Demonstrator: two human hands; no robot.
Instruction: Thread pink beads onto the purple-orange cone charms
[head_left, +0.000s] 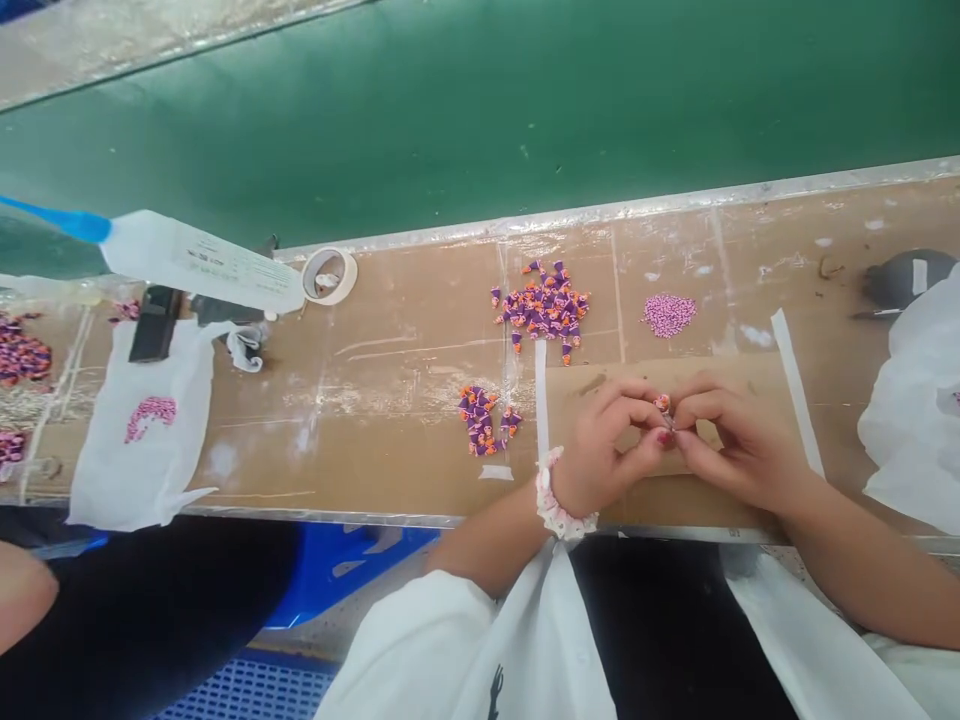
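My left hand (611, 445) and my right hand (731, 440) meet over a brown cardboard pad (750, 380) on the workbench. Both pinch one tiny orange and pink piece (663, 404) between their fingertips. A white scrunchie (555, 500) circles my left wrist. To the left of my hands lies a small heap of purple and orange pieces (484, 420). A larger heap of the same pieces (544, 310) sits farther back, and a pile of tiny pink beads (668, 314) lies beside it.
A tape roll (330, 276) and a white glue bottle with a blue tip (187, 260) lie at the left, by a white bag (150, 420) with pink beads. A green conveyor belt (480, 110) runs behind. Another person's dark clothing (150, 610) is at lower left. White plastic (915, 400) sits right.
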